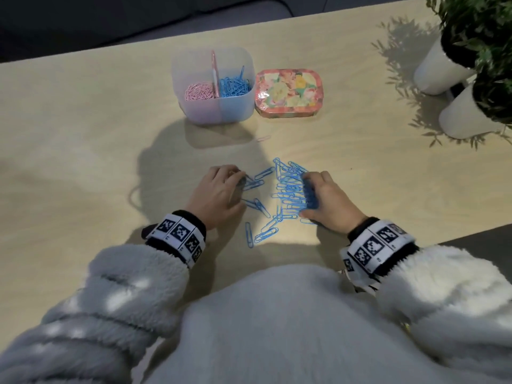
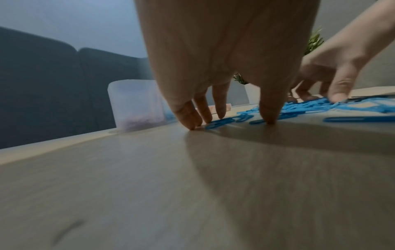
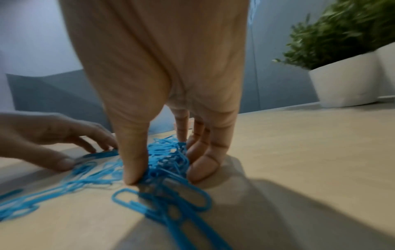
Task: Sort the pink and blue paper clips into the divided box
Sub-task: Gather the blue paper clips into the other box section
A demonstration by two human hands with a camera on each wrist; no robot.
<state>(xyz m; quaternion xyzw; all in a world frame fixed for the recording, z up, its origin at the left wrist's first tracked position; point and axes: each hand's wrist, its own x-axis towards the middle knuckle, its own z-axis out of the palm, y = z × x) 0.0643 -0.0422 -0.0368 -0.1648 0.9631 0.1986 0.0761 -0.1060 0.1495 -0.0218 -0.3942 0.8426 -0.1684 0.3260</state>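
Observation:
A translucent divided box (image 1: 221,112) stands at the back, with pink clips (image 1: 198,91) in its left compartment and blue clips (image 1: 235,85) in its right. Loose blue paper clips (image 1: 288,189) lie scattered in front of me. My right hand (image 1: 304,198) sits in the thick of the pile, thumb and fingers gathered round a bunch of blue clips (image 3: 166,157). My left hand (image 1: 235,187) stands on its fingertips (image 2: 192,125) at the left fringe, touching a few stray blue clips (image 2: 226,121). One pink clip (image 1: 263,138) lies alone just in front of the box.
A flowered tin (image 1: 288,92) sits right beside the box. Two white plant pots (image 1: 443,70) (image 1: 465,112) stand at the far right. The table's near right corner (image 1: 432,236) is close to my right wrist. A dark sofa (image 2: 53,84) lies beyond the far edge.

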